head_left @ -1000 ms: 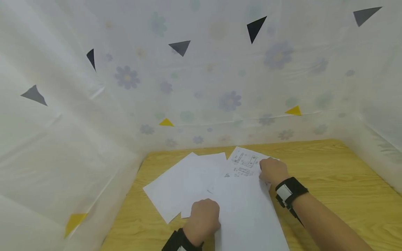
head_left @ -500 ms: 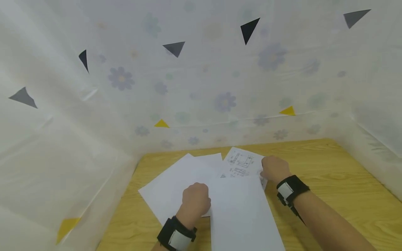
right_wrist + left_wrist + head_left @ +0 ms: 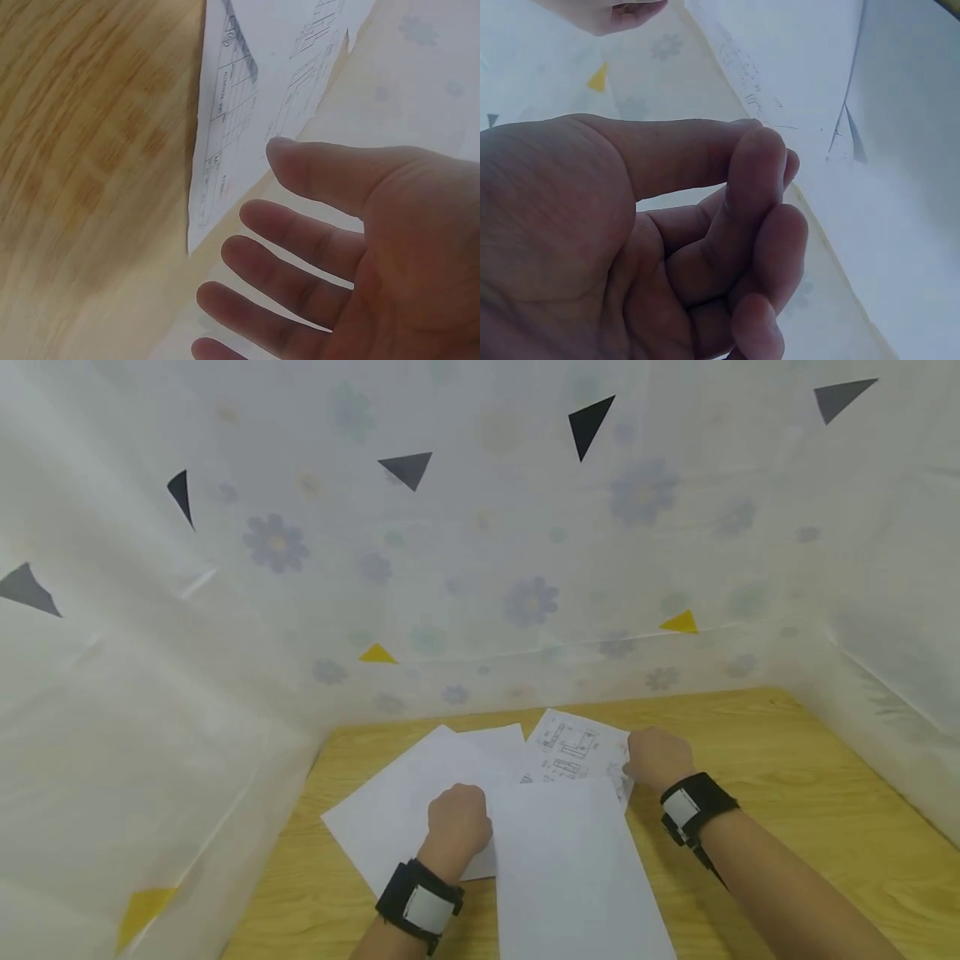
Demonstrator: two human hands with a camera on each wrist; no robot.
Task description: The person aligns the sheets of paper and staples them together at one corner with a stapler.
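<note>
**Hands over loose sheets**

Now the left hand (image 3: 459, 817), fingers (image 3: 754, 225) curled and empty, rests on blank sheets (image 3: 397, 810). Right hand (image 3: 655, 758), fingers (image 3: 285, 262) spread, hovers beside the printed drawing sheet (image 3: 573, 750) on the bench (image 3: 787, 777).

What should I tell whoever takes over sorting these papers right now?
Left hand: fingers curled, holding nothing, over the blank sheets.
Right hand: fingers straight, at the right edge of the printed sheet, no grip on it.
Done: nothing stacked; sheets lie fanned and overlapping on the wooden table.
Left: probably gather them into one pile.
</note>
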